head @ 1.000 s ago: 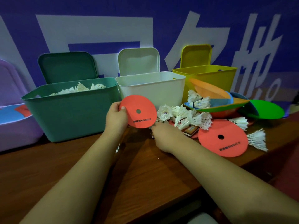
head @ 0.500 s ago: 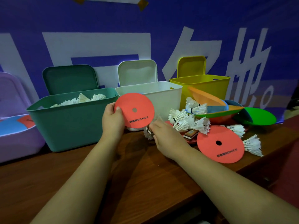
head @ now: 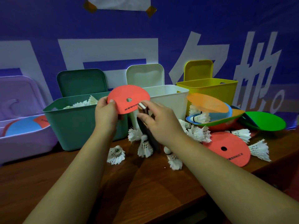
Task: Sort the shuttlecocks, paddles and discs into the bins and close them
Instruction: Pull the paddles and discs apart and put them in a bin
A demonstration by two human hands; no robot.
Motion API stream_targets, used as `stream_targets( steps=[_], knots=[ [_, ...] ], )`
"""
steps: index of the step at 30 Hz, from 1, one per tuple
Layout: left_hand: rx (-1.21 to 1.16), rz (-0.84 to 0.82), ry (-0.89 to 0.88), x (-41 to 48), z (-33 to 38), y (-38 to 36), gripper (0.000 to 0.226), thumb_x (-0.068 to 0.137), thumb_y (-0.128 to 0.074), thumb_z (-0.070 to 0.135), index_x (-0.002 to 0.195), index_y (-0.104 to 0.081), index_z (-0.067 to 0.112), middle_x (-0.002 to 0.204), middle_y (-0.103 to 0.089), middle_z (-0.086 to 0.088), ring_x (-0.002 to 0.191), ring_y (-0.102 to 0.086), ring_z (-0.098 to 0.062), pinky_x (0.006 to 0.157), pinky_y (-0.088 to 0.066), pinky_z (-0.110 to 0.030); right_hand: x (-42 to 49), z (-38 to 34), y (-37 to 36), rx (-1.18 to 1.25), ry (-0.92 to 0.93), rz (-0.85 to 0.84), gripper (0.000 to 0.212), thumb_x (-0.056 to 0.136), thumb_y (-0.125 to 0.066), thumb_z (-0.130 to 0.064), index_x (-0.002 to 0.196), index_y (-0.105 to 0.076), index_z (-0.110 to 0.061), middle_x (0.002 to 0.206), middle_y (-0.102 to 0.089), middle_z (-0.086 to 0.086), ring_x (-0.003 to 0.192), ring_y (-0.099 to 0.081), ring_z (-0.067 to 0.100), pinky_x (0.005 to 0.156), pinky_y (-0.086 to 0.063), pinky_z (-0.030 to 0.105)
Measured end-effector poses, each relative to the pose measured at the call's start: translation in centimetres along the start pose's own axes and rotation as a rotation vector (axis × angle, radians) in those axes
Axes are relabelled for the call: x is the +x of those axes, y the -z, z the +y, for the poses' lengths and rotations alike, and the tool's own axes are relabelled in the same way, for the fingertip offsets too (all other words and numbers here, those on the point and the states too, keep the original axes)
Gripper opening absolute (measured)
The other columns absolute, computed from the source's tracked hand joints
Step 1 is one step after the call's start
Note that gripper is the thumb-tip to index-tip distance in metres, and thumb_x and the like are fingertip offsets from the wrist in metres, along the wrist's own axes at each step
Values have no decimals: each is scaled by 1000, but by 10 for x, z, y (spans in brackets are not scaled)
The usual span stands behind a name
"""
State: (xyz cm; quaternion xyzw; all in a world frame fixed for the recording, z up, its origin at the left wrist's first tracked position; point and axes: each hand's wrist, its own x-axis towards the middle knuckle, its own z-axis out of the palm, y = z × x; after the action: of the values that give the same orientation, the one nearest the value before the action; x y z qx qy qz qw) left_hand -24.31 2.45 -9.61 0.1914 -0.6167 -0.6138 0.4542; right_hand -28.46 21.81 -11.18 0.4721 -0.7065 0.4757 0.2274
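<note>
The red disc (head: 128, 98) is pinched at its lower left edge by the left hand (head: 106, 113), with the thumb laid on the printed face and the other fingers curled behind it. The disc is held up on edge in front of the green bin (head: 77, 123) and the white bin (head: 169, 98). Its flat face is turned toward the camera, so the centre hole and a line of black print can be seen.

The paddle (head: 152, 139) is grasped by the right hand (head: 159, 122), with fingers and thumb closed round the handle just below its pale end cap. Its long axis is kept close to upright, leaning a little to the left at the top. The handle end is pointed up and overlaps the lower right edge of the disc; whether the two touch cannot be told. The dark blade is pointed down toward the desk (head: 145, 191), and contact with the desk cannot be made out.

Loose shuttlecocks (head: 116, 155) are scattered on the desk round the blade, and more are heaped inside the green bin. The lids of the green, white and yellow bin (head: 208, 88) are stood open behind them. A second red disc (head: 226, 148) is laid flat on the desk to the right, near a pile of coloured discs (head: 210, 104) in front of the yellow bin. A blue disc and a red one are held in the purple bin (head: 24, 143) at far left
</note>
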Motion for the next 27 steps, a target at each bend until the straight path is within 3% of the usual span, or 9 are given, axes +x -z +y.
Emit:
stream_targets(
  steps=[3, 5, 11, 16, 20, 25, 27],
  knots=[
    [-19, 18, 18, -1, 14, 21, 19, 103, -49, 13, 117, -62, 13, 96, -67, -4, 72, -67, -18, 49, -55, -28, 10, -10, -1, 206, -198, 31, 27, 99, -69, -30, 126, -70, -32, 78, -67, -8, 61, -66, 12, 61, -53, 27],
    [-36, 32, 16, -3, 21, 40, 21, 103, -51, 13, 121, -61, 9, 100, -67, -9, 76, -69, -21, 51, -57, -28, 12, -15, -6, 285, -262, 47, 20, 101, -68, -30, 120, -70, -31, 70, -68, -5, 58, -67, 11, 59, -54, 23],
    [-23, 113, 31, -13, 35, 100, 23, 105, -54, 16, 126, -59, 7, 105, -70, -15, 81, -72, -22, 59, -61, -29, 16, -35, -31, 330, -218, 68, 10, 102, -66, -29, 112, -66, -27, 78, -67, -5, 63, -66, 8, 63, -56, 20],
    [-11, 184, 0, -15, 43, 151, 24, 104, -57, 19, 125, -62, 9, 108, -72, -16, 85, -75, -23, 64, -62, -32, 27, -55, -55, 381, -178, 95, 14, 98, -67, -38, 109, -67, -30, 82, -67, -10, 81, -68, 18, 81, -59, 46],
    [-28, 265, -56, -13, 56, 185, 24, 105, -56, 19, 126, -61, 8, 103, -72, -12, 77, -76, -15, 64, -62, -31, 37, -73, -71, 443, -148, 153, 19, 99, -68, -40, 115, -67, -30, 99, -70, -11, 93, -70, 16, 86, -60, 47],
    [-78, 359, -98, -1, 69, 225, 17, 107, -56, 19, 108, -65, 6, 96, -74, -16, 81, -77, -23, 68, -62, -29, 49, -99, -88, 480, -73, 167, 29, 102, -66, -42, 129, -66, -30, 113, -70, -13, 104, -67, 10, 90, -59, 37],
    [-82, 380, -96, 5, 73, 239, 20, 108, -54, 22, 97, -67, 10, 93, -75, -14, 81, -78, -21, 71, -63, -30, 55, -107, -97, 495, -38, 149, 28, 102, -64, -44, 130, -65, -36, 110, -70, -14, 100, -68, 9, 90, -60, 41]
  ],
)
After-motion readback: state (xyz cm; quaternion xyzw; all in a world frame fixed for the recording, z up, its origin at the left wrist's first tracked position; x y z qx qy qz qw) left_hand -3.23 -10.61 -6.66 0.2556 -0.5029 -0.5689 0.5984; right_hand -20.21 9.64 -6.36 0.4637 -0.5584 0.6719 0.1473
